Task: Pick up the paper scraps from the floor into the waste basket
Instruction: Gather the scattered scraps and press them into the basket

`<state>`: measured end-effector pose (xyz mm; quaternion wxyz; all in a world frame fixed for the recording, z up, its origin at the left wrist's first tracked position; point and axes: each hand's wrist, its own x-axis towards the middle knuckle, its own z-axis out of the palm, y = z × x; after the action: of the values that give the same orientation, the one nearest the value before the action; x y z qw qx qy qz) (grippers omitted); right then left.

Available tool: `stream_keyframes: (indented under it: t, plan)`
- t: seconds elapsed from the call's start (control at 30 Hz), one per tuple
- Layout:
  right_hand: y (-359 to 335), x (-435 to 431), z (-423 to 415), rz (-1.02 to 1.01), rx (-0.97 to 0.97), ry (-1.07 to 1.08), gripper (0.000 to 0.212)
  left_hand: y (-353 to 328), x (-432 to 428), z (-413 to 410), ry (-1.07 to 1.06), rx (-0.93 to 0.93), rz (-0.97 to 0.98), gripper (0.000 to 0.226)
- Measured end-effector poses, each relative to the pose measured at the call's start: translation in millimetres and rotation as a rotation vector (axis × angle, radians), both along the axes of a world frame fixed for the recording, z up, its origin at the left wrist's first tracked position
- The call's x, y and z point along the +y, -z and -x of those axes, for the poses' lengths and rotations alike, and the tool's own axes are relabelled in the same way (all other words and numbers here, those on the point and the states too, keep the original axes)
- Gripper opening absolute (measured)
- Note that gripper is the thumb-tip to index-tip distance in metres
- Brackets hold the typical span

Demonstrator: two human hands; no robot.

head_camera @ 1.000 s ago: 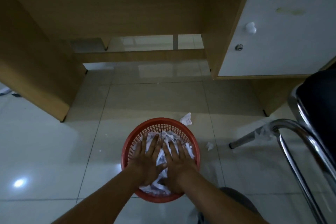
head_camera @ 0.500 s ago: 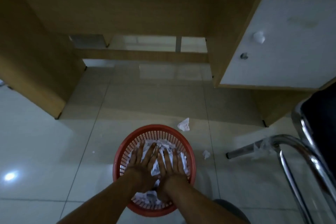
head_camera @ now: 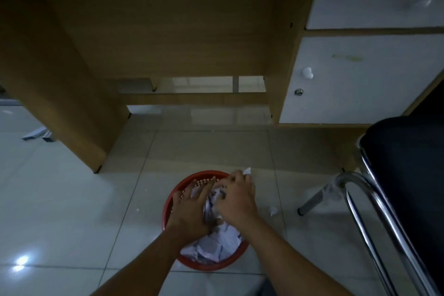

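Looks straight down on a red waste basket (head_camera: pixel 209 266) standing on the pale tiled floor (head_camera: pixel 72 199), filled with a paper heap (head_camera: pixel 216 245) of crumpled white sheets. Presses the left hand (head_camera: pixel 192 209) flat onto that heap, fingers straight and spread, tips pointing toward the far rim. Holds the right hand (head_camera: pixel 236 197) over the far right part of the rim, knuckles up, fingers curled under.

Just beyond those fingers, a far scrap (head_camera: pixel 247 171) peeking out white at the outer side of the rim. Cannot tell whether pinched, merely touched, or lying free behind the hand. On the floor to the right of the basket, near but apart from it, a small scrap (head_camera: pixel 273 211).

Further right, a chair (head_camera: pixel 408 163) with black seat and chrome frame, one tube foot on the tiles close to the small scrap. Behind the basket, a wooden table (head_camera: pixel 168 31) with an open kneehole. To the right of it, a white cabinet door (head_camera: pixel 360 84) bearing a pale knob (head_camera: pixel 307 72) and, below that, a round lock (head_camera: pixel 298 91). At far left on the floor, beside the table's side panel, some flat greyish thing (head_camera: pixel 38 134), too dim to name.
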<state>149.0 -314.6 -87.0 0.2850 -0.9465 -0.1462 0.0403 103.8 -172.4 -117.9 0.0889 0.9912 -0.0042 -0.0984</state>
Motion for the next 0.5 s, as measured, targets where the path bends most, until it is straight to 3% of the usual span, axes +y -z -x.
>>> stream_keyframes:
  t: [0.13,0.2,0.27,0.33,0.43,0.5]
  plan:
    - [7.3,-25.2,-28.6,-0.304,-0.114,0.297,0.024,-6.9,-2.0,-3.1,0.058,-0.238,0.062,0.067]
    - [19.9,-41.7,-40.2,-0.352,-0.111,0.396,0.022,-8.7,-7.4,-6.6,0.035,-0.355,0.119,0.056]
    - [43.7,-57.8,-50.7,-0.27,-0.031,0.447,0.022,-7.8,-13.4,-12.2,-0.012,-0.428,0.153,0.046]
    - [73.4,-71.5,-61.2,-0.138,0.186,0.449,0.026,-7.2,-19.7,-21.6,-0.021,-0.481,0.156,0.037]
    - [116.0,-86.9,-70.2,0.017,0.511,0.398,0.051,-4.7,-26.9,-33.4,-0.006,-0.528,0.151,0.03]
    - [139.5,-90.8,-74.9,0.115,0.599,0.346,0.063,1.3,-25.5,-37.9,-0.004,-0.517,0.153,0.029]
